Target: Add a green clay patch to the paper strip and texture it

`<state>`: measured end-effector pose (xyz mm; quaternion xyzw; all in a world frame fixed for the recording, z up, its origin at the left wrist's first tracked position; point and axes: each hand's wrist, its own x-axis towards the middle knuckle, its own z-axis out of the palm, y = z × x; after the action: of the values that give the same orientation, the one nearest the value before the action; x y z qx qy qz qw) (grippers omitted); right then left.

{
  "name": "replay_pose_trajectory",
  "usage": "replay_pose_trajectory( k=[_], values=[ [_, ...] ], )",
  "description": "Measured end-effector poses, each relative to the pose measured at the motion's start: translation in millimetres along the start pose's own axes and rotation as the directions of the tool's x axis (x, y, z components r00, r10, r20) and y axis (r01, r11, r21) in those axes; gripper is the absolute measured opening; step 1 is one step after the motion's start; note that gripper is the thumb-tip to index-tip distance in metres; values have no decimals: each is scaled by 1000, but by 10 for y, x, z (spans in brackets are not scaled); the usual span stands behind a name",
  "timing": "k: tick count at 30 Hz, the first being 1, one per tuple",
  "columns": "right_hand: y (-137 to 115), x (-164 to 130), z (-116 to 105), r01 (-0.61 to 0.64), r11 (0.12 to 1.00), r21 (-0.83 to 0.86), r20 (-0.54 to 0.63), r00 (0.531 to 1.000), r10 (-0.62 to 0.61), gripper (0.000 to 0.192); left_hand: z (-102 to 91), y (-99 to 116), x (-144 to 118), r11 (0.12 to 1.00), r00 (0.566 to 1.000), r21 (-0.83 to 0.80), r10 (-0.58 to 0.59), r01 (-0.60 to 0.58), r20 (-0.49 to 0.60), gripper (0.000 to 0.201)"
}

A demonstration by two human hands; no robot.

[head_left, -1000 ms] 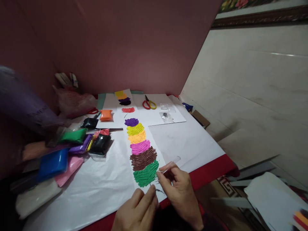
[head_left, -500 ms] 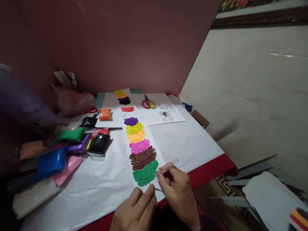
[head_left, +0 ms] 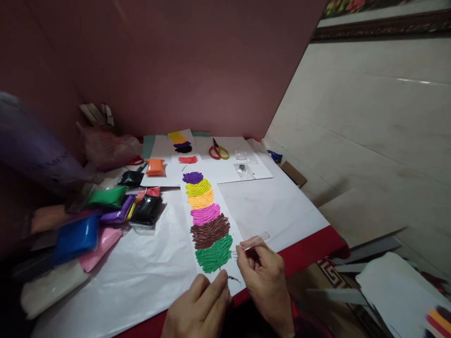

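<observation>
A long white card [head_left: 230, 220] lies on the table, bearing textured bands of modelling clay. Nearest me is the green clay [head_left: 214, 253], with brown clay [head_left: 210, 231] beyond it, then pink, orange, yellow and purple. My right hand [head_left: 266, 272] is closed around a clear plastic stick [head_left: 256, 240], just right of the green band and apart from it. My left hand [head_left: 200, 303] rests at the card's near end, fingertips pinched together below the green band. A thin line shows at those fingertips; what they hold is too small to make out.
Packets of coloured clay, among them a blue packet [head_left: 75, 239] and a green packet [head_left: 107, 197], are heaped at the left. Scissors [head_left: 219, 151] and small plastic bags [head_left: 244, 171] lie on a white board at the back. The table's red edge [head_left: 310, 249] runs along the right.
My right hand has drawn slightly right, away from the green clay, with the clear stick still in it. My left hand stays pinched in nearly the same place.
</observation>
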<state>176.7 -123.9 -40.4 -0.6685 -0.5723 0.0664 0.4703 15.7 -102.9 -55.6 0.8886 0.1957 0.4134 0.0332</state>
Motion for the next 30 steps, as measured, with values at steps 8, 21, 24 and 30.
replay_pose_trajectory(
  k=[8, 21, 24, 30],
  values=[
    [-7, 2, -43, -87, 985, 148, 142, 988, 66, 12, 2, 10, -4, 1000, 1000, -10, 4, -4, 4, 22],
    [-50, 36, -7, -6, 1000, 27, 128, 992, 2, 18, 10, 0, -13, 1000, 1000, -23, -3, 3, 4, 22],
    [-29, 29, 4, -8, 1000, 16, 103, 995, 6, 18, 4, 0, -9, 1000, 1000, -18, 0, 0, 7, 22],
    [-25, 33, 3, -14, 1000, -3, 73, 997, 14, 18, -3, 6, 21, 1000, 1000, -28, -6, 5, -31, 21]
  ],
)
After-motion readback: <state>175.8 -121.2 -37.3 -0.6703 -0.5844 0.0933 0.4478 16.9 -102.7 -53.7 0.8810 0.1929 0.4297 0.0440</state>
